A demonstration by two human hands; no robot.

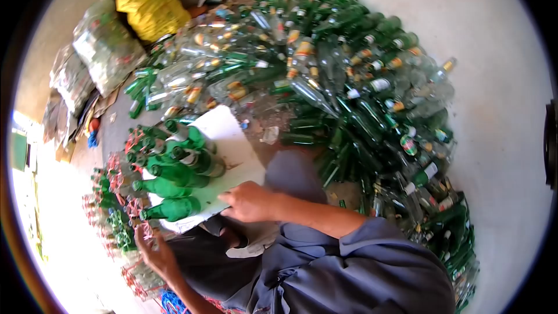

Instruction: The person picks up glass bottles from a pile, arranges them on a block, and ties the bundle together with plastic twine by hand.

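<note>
"Many bottles look done at far left?"

"I judge so: corded bottles (103, 181) stand there in packed rows, with red cord (146, 231) among them. Above them, a clear sack (107, 49) leans by the wall."

"And the left hand (156, 256)?"

"Beside the nearest rows, fingers loosely bent near the cord. Whether they pinch any of it, I cannot tell. Further up, a yellow sack (150, 6) stands behind."

"Next along?"

"Green bottles (177, 175), grouped close on a white sheet (239, 166), necks to the left; they seem to stand upright. I see no cord clearly around that group, so I take it as only part done."

"The right hand (253, 200)?"

"Over the sheet's near edge, just right of the group. Its index finger points toward the bottles, the others fold under. No bottle shows in it; whether it grips the sheet, I cannot tell."

"What is left?"

"Most of it, by my reckoning: a broad heap (334, 67) of loose bottles, green and clear, lies jumbled along the right wall (494, 110)."
</note>
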